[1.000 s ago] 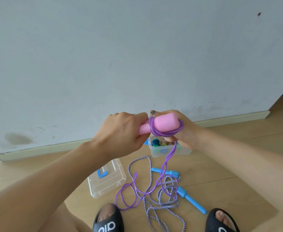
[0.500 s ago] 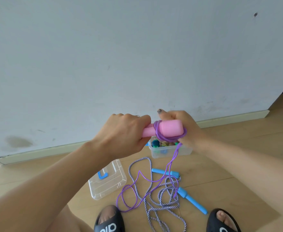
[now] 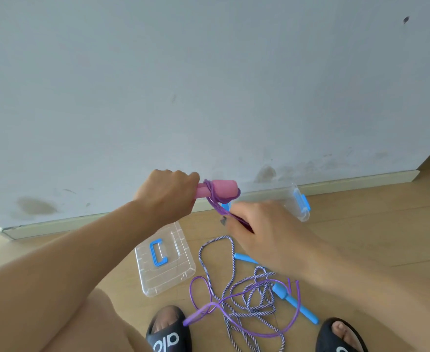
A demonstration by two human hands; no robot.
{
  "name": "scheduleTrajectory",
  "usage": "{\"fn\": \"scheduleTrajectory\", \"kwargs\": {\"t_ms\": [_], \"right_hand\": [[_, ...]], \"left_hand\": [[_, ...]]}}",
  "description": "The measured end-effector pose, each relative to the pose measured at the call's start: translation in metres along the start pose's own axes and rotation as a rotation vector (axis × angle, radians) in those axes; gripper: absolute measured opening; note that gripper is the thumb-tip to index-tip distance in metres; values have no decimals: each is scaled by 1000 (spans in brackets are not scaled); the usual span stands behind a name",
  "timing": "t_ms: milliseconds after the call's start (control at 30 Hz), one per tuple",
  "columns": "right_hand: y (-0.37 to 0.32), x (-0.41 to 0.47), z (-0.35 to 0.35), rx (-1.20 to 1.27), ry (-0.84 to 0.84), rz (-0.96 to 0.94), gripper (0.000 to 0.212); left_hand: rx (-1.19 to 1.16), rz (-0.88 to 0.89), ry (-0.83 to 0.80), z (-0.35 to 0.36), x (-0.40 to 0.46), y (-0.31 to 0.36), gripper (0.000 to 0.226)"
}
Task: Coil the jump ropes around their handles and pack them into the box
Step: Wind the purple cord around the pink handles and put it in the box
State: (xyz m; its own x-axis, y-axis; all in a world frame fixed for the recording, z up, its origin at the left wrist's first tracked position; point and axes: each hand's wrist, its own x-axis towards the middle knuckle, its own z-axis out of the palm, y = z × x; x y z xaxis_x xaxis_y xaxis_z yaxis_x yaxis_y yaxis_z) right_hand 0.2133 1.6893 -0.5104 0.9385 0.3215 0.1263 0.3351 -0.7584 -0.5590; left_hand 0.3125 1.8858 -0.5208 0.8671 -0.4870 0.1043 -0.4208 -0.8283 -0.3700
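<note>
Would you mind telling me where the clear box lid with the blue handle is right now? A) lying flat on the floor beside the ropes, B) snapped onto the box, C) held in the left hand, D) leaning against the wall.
A: the lid lies flat on the wooden floor, left of the tangled ropes, with neither hand touching it.

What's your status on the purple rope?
Left hand grips pink handle, few turns on. Right hand pinches purple rope, pulling down. Loose rope tangled with striped rope on floor. Box open.
</note>
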Motion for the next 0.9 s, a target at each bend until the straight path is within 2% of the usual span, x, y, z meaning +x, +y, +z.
{"fn": "scheduleTrajectory", "kwargs": {"t_ms": [133, 200, 267, 367, 400, 533, 567, 667, 767, 900], "right_hand": [[4, 15, -22, -269, 173, -160, 50], [10, 27, -32, -317, 206, -169, 55], [15, 39, -35, -319, 195, -175, 60], [20, 53, -37, -239, 156, -144, 62], [20, 55, -39, -198, 139, -141, 62], [-1, 53, -41, -173, 95, -257, 61], [-6, 52, -41, -193, 91, -271, 61], [6, 60, -47, -174, 87, -161, 61], [41, 75, -53, -55, 61, 1, 61], [53, 80, -47, 47, -14, 37, 61]], "left_hand": [[78, 83, -32, -3, -5, 16, 8], [69, 152, -10, -7, -10, 28, 13], [29, 233, 23, -10, -15, 37, 6], [36, 273, 79, -18, -20, 37, 44], [24, 267, 92, -18, -18, 36, 46], [11, 268, 48, -6, -13, 46, 6], [7, 288, 46, -7, -13, 50, 3], [-21, 292, 50, -13, -11, 57, 7], [-85, 230, 139, -24, -8, 51, 14], [-113, 273, 204, -23, -8, 48, 21]]}}
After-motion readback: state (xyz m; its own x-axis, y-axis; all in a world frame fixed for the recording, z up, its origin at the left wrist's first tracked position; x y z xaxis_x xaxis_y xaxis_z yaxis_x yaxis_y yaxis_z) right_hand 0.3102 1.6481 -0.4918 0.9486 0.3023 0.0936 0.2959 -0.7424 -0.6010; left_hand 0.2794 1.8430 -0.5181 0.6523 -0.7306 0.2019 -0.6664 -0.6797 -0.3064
